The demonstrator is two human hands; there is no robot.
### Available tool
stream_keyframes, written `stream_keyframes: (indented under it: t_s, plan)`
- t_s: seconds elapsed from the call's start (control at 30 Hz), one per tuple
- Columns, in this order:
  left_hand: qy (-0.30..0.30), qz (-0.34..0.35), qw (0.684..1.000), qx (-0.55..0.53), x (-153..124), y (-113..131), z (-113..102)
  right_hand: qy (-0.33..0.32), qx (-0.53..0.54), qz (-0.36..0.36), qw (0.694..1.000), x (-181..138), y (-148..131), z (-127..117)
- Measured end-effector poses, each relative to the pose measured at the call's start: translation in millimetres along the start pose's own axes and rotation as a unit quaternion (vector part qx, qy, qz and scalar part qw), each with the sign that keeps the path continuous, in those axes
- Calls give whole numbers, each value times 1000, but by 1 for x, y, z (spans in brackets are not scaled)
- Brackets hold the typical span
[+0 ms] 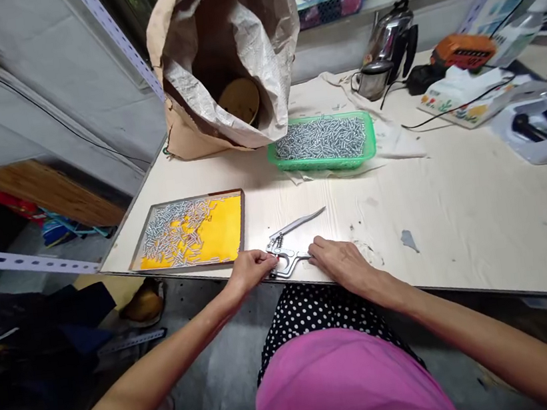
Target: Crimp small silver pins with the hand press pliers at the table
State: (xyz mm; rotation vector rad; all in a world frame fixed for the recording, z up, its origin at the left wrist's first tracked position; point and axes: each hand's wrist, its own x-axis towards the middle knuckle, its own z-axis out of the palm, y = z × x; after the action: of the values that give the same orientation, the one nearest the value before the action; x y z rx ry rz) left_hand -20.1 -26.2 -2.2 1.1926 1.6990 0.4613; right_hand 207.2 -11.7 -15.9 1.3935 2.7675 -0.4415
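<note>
Metal hand pliers (289, 267) with a coil spring and a C-shaped jaw lie at the table's front edge, their handles spread apart. The fingers of my right hand (341, 260) are closed round the end of the lower handle, while the upper handle points free to the back right. At the jaw, my left hand (254, 267) pinches with thumb and forefinger; whatever sits between the fingertips is too small to make out. Left of the pliers is a shallow tray (244, 219) with a yellow bottom and many small silvery metal pins (176, 228) scattered over it.
Behind the pliers stands a green plastic basket (371, 145) heaped with similar metal pieces. A large open paper sack (223, 131) rises at the back left. To the right are a steel kettle (385, 39), a metal mug (373, 81), an orange tool battery (462, 49) and a white tray (522, 145).
</note>
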Motion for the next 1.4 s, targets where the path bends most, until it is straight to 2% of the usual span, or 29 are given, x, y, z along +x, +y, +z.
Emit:
stream_keyframes:
  t_s: [0.27, 0.5, 0.67, 0.83, 0.97, 1.23, 1.3, 1.4]
  plan:
    - [-14, -22, 997, 71, 2, 3, -1, 27, -5, -11, 1000, 0, 5, 6]
    - [-99, -93, 990, 48, 9, 7, -4, 29, 19, -23, 999, -1, 11, -5]
    - [-91, -104, 990, 31, 8, 12, -3, 72, 34, -35, 996, 10, 36, -15]
    - [-77, -118, 990, 19, 4, 11, -2, -6, 12, -63, 998, 35, 59, -16]
    - [-76, -119, 990, 11, 3, 9, -1, -2, -12, -77, 997, 40, 57, -17]
    - [-83, -120, 989, 20, 6, 6, -2, 29, -27, -73, 997, 23, 44, -23]
    - [-74, -102, 990, 55, 3, 5, -2, 39, -20, -74, 996, 19, 41, -24]
    - [2, 18, 980, 198, -7, 8, -1, 51, -8, -82, 995, 14, 36, -25]
